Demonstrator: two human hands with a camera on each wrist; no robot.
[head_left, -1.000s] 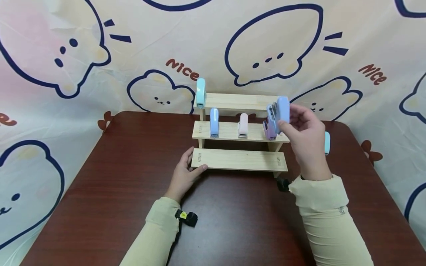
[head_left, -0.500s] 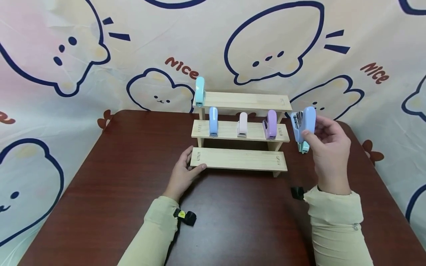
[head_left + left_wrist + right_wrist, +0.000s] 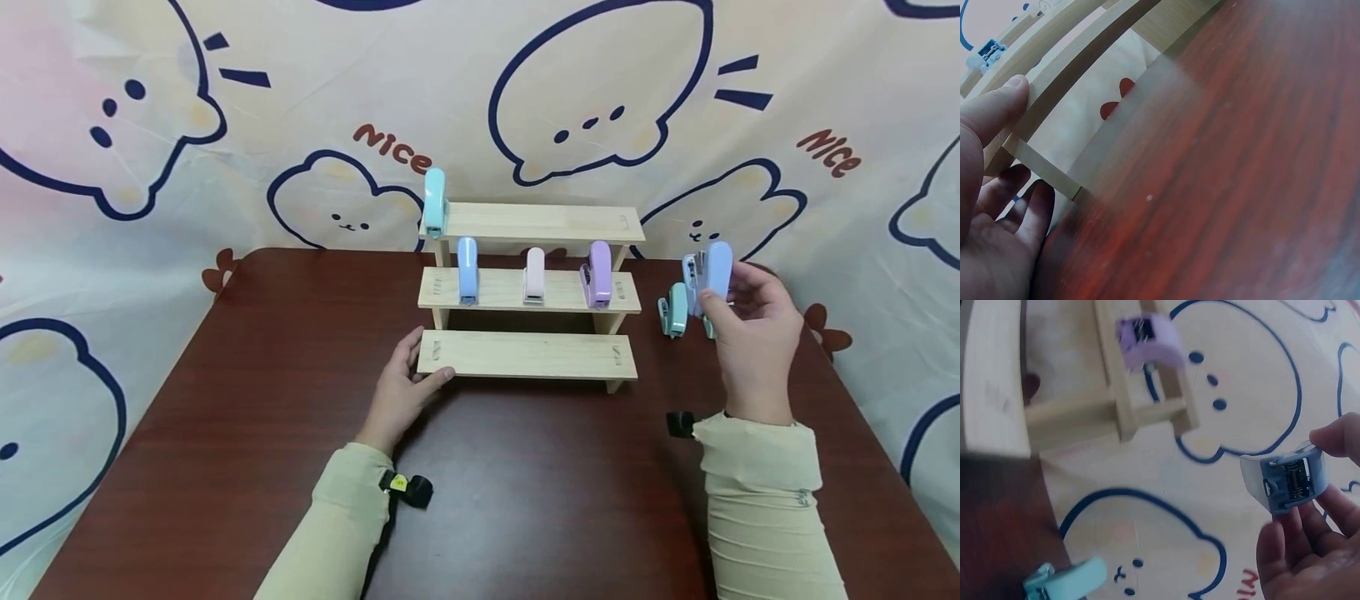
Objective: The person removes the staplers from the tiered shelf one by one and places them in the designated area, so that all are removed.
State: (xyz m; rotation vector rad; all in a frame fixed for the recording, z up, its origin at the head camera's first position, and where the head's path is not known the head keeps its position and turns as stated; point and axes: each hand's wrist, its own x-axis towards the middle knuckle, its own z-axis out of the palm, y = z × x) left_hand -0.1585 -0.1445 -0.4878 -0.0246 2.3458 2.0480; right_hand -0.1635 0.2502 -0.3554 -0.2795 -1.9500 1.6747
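Note:
My left hand (image 3: 397,396) grips the left end of the lowest board of a stepped wooden rack (image 3: 525,353). In the left wrist view its thumb (image 3: 1000,109) lies on the board's edge, with fingers curled behind the end leg. Off to the right of the rack, my right hand (image 3: 763,346) holds a light blue stapler (image 3: 718,271) above the table, pinched between thumb and fingers. The right wrist view shows that stapler (image 3: 1291,481) end-on. Just left of it stands a teal stapler (image 3: 677,308); another teal piece behind the held one is mostly hidden.
On the middle board stand a blue stapler (image 3: 468,271), a pale pink stapler (image 3: 534,275) and a purple stapler (image 3: 597,275). A turquoise stapler (image 3: 435,202) is at the left end of the top board. Behind the dark table (image 3: 225,433) hangs a patterned cloth (image 3: 450,83).
My right hand has carried the blue stapler rightward, away from the purple one and past the rack's right end. The left hand stays on the rack. The head view has shifted slightly.

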